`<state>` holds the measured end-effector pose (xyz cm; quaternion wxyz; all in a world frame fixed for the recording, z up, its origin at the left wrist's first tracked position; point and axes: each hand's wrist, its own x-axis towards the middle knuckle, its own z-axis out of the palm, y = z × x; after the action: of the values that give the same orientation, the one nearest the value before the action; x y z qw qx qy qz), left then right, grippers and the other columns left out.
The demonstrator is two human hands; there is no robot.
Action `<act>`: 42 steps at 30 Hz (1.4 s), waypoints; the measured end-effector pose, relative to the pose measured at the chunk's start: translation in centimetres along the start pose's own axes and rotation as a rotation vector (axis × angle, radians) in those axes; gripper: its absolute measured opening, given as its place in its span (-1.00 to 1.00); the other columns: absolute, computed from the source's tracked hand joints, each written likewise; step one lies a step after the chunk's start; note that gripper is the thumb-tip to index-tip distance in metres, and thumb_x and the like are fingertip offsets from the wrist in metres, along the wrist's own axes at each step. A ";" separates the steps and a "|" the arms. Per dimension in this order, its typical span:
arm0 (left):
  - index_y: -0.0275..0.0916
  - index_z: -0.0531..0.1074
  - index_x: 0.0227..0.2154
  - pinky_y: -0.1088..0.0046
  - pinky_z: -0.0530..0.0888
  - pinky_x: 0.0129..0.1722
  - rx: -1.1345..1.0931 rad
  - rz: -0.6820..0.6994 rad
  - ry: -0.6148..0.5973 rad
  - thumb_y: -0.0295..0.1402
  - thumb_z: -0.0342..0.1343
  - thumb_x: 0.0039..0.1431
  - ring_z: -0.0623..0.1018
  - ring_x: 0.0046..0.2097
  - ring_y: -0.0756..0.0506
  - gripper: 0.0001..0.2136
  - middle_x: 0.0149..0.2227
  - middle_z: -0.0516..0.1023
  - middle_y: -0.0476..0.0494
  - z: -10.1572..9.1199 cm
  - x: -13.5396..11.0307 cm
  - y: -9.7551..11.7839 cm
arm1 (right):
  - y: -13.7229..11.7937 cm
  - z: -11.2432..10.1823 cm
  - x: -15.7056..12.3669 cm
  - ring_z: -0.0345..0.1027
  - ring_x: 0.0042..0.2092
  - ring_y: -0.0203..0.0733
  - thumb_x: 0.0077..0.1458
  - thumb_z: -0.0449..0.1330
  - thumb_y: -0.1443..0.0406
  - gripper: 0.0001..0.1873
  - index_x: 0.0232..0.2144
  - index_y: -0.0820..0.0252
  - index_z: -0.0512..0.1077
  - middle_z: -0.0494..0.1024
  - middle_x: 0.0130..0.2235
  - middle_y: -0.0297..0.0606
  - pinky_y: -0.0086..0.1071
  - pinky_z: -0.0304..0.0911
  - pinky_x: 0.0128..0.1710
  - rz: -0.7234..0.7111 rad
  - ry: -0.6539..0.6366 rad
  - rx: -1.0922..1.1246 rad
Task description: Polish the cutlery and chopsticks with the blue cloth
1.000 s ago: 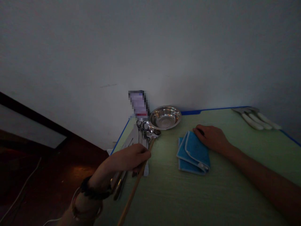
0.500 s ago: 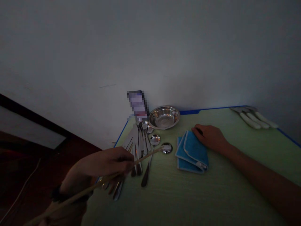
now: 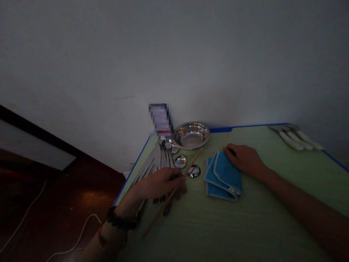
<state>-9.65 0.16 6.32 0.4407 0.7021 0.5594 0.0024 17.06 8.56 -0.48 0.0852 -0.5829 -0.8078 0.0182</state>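
My left hand (image 3: 160, 182) is closed on a thin wooden chopstick (image 3: 193, 160), which slants up to the right over the table, its tip above the gap between the bowl and the spoons. Below and around that hand fan out several metal knives and forks (image 3: 155, 156); their handles are partly hidden by it. A spoon with a dark handle (image 3: 180, 162) lies under the chopstick, and a second spoon bowl (image 3: 194, 171) shows just right of it. My right hand (image 3: 242, 158) rests with curled fingers on the table, against the far right edge of a folded blue cloth (image 3: 222, 178).
A shiny metal bowl (image 3: 191, 135) stands near the wall. Left of it a blurred phone (image 3: 161, 118) leans upright. Several white-handled utensils (image 3: 296, 140) lie at the table's far right. The blue-edged green table (image 3: 218, 229) meets the wall behind; a white cable (image 3: 84, 225) runs over the floor.
My left hand has moved to the right, over the cutlery handles, and the chopstick now points more steeply upward, away from the spoon. My right hand and the cloth stay put.
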 end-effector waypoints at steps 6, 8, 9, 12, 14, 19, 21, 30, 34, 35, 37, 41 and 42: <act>-0.29 0.41 -0.37 0.48 0.35 -0.37 0.143 0.018 0.173 -0.18 -0.19 0.19 0.45 -0.36 -0.06 -0.66 -0.40 0.49 -0.09 -1.1 -0.2 -0.6 | 0.0 0.1 -0.1 0.38 -0.40 -0.16 0.17 -0.21 0.11 -0.59 -0.39 0.14 0.37 0.52 -0.42 -0.23 -0.40 -0.05 -0.51 -0.016 0.008 0.008; -0.28 0.39 -0.39 0.46 0.32 -0.37 0.229 0.021 0.222 -0.17 -0.19 0.19 0.44 -0.37 -0.07 -0.67 -0.42 0.47 -0.08 -1.2 -0.5 -0.4 | -0.1 0.1 0.0 0.38 -0.40 -0.15 0.17 -0.21 0.10 -0.58 -0.38 0.14 0.37 0.52 -0.42 -0.22 -0.39 -0.04 -0.51 0.002 -0.002 0.012; -0.27 0.38 -0.41 0.46 0.31 -0.39 0.268 0.023 0.240 -0.17 -0.19 0.19 0.43 -0.38 -0.07 -0.67 -0.44 0.46 -0.07 -1.1 -0.6 -0.2 | 0.0 0.0 0.0 0.38 -0.40 -0.15 0.17 -0.21 0.10 -0.57 -0.38 0.14 0.38 0.52 -0.41 -0.21 -0.38 -0.03 -0.50 0.014 -0.007 0.023; -0.25 0.34 -0.42 0.46 0.31 -0.42 0.295 0.035 0.269 -0.18 -0.20 0.21 0.43 -0.40 -0.07 -0.69 -0.46 0.44 -0.06 -0.7 -0.6 0.6 | 0.2 -0.8 0.1 0.36 -0.36 -0.16 0.17 -0.24 0.06 -0.53 -0.35 0.16 0.37 0.50 -0.38 -0.21 -0.37 0.06 -0.45 -0.014 -0.039 0.171; -0.25 0.33 -0.38 0.46 0.33 -0.38 0.227 0.067 0.276 -0.19 -0.21 0.22 0.45 -0.37 -0.06 -0.71 -0.43 0.46 -0.06 -0.5 -0.4 1.2 | 0.3 -1.6 -0.1 0.35 -0.30 -0.19 0.14 -0.18 0.02 -0.54 -0.21 0.16 0.34 0.47 -0.28 -0.19 -0.38 0.15 -0.38 -0.119 -0.094 0.343; -0.26 0.26 -0.37 0.48 0.38 -0.38 -0.062 0.210 0.192 -0.24 -0.28 0.26 0.49 -0.40 -0.01 -0.72 -0.41 0.50 -0.08 -0.7 1.5 2.6 | 0.0 -3.3 -1.0 0.30 -0.12 -0.10 -0.18 0.18 -0.06 -0.20 0.10 0.03 0.11 0.28 0.00 -0.14 -0.31 0.22 -0.19 -0.334 -0.282 0.376; -0.25 0.23 -0.41 0.49 0.37 -0.42 -0.055 0.239 0.202 -0.24 -0.27 0.25 0.45 -0.49 0.01 -0.74 -0.54 0.46 -0.01 -1.1 2.5 3.3 | 0.0 -3.5 -1.1 0.31 -0.15 -0.12 -0.14 0.17 -0.01 -0.36 0.01 0.04 0.23 0.37 -0.10 -0.19 -0.31 0.21 -0.20 -0.371 -0.363 0.352; -0.23 0.25 -0.46 0.47 0.37 -0.50 0.014 0.156 0.036 -0.18 -0.15 0.16 0.49 -0.50 -0.05 -0.76 -0.58 0.43 0.00 -5.0 5.1 5.4 | 3.1 -8.0 -0.1 0.31 -0.36 -0.25 -0.04 0.13 0.07 -0.67 -0.28 0.13 0.27 0.45 -0.34 -0.32 -0.42 0.15 -0.40 -0.193 -0.112 0.369; -0.22 0.24 -0.47 0.48 0.37 -0.54 -0.037 0.192 0.064 -0.16 -0.18 0.16 0.49 -0.53 -0.05 -0.74 -0.60 0.42 0.00 -6.1 4.4 5.4 | 3.5 -10.8 0.9 0.27 -0.41 -0.26 -0.06 0.13 0.04 -0.68 -0.38 0.14 0.28 0.41 -0.41 -0.32 -0.43 0.13 -0.45 -0.034 0.108 0.391; -0.22 0.23 -0.47 0.48 0.37 -0.54 -0.043 0.198 0.053 -0.15 -0.19 0.17 0.49 -0.54 -0.05 -0.74 -0.60 0.42 0.00 -6.2 4.2 5.4 | 3.5 -11.4 1.2 0.25 -0.43 -0.27 -0.07 0.14 0.04 -0.69 -0.40 0.14 0.29 0.40 -0.43 -0.33 -0.43 0.12 -0.47 -0.009 0.163 0.389; -0.21 0.23 -0.47 0.49 0.36 -0.56 -0.013 0.193 0.059 -0.15 -0.19 0.17 0.49 -0.55 -0.04 -0.74 -0.60 0.43 0.01 -6.2 3.9 5.3 | 3.3 -12.5 1.6 0.20 -0.47 -0.30 -0.09 0.16 0.05 -0.70 -0.46 0.15 0.30 0.35 -0.49 -0.35 -0.43 0.08 -0.50 0.005 0.244 0.394; -0.21 0.22 -0.46 0.52 0.37 -0.57 0.032 0.235 0.081 -0.16 -0.19 0.18 0.50 -0.54 -0.02 -0.74 -0.58 0.46 0.01 -6.0 3.2 5.8 | 2.2 -13.9 1.5 0.11 -0.54 -0.37 -0.06 0.15 0.07 -0.68 -0.61 0.16 0.23 0.25 -0.58 -0.42 -0.47 0.03 -0.57 0.023 0.353 0.559; -0.21 0.22 -0.45 0.53 0.37 -0.56 0.018 0.264 0.087 -0.17 -0.20 0.19 0.50 -0.54 -0.02 -0.75 -0.58 0.46 0.02 -5.9 3.1 6.2 | 1.7 -14.1 1.4 0.09 -0.56 -0.39 -0.04 0.13 0.08 -0.67 -0.61 0.16 0.21 0.22 -0.60 -0.43 -0.48 0.02 -0.59 0.056 0.413 0.633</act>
<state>-6.56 6.33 12.32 0.4053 0.7727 0.4808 0.0857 20.44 9.41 13.35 0.4216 -0.5409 -0.7119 0.1511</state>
